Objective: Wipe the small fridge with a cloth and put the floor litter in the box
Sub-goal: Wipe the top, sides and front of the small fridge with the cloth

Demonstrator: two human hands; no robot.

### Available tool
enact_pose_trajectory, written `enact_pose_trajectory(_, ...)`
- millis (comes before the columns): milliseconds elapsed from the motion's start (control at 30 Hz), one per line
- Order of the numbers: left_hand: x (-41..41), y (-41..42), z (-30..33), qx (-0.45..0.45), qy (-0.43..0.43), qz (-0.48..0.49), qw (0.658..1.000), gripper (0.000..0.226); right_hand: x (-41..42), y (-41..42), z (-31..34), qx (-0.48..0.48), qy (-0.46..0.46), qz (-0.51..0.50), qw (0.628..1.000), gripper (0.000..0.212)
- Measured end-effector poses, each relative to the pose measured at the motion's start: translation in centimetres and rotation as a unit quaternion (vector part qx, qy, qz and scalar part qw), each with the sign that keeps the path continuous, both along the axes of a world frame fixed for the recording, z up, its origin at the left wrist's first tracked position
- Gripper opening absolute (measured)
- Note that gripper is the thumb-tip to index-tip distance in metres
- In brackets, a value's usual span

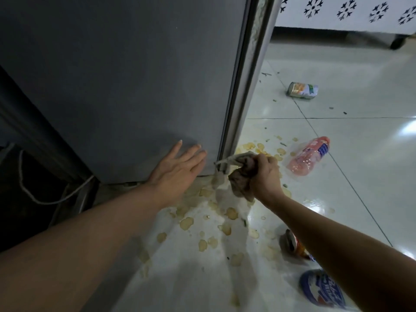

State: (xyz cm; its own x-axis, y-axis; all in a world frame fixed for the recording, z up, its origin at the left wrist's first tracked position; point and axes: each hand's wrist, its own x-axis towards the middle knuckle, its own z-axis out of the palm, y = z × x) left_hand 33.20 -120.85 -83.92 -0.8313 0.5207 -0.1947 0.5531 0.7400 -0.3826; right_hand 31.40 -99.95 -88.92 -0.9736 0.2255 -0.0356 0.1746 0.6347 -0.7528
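I have the limp, damp-looking cloth (242,174) bunched in my right hand (265,174) at the fridge's (126,82) bottom front corner (it should mould easily), left hand (177,167) flat on its side.

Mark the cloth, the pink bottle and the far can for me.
cloth (242,180): head view, on the bunched brown part below the right hand's fingers.
pink bottle (307,155): head view, on the middle of its lying body.
far can (302,90): head view, on its printed side wall.
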Motion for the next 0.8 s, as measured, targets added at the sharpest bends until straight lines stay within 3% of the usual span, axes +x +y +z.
enact_pose_trajectory(67, -0.4, 0.3, 0.0, -0.002, 0.008, -0.013, 1.0, 0.065, -1.3, -0.6, -0.8, -0.016, -0.002, -0.04, 0.999, 0.024)
enact_pose_trajectory(200, -1.8, 0.5, -1.4, -0.012, 0.056, -0.036, 0.998, 0.062, -3.1, -2.8, -2.9, -0.06, -0.024, -0.038, 0.997, 0.045)
enact_pose_trajectory(333, -3.5, 0.2, -2.1, 0.015, 0.175, -0.106, 0.979, 0.059, -3.5, -3.4, -5.5, -0.08, -0.057, -0.02, 0.995, 0.066)
enact_pose_trajectory(533, -5.2, -1.0, -4.2, -0.023, 0.244, -0.134, 0.96, 0.065, -4.9, -3.5, -7.8, -0.025, -0.061, 0.033, 0.997, 0.076)
enact_pose_trajectory(800, -5.6, -1.5, -5.1, -0.061, 0.291, -0.154, 0.942, 0.055, -4.4, -4.3, -7.9, 0.034, 0.01, 0.002, 0.999, 0.04)
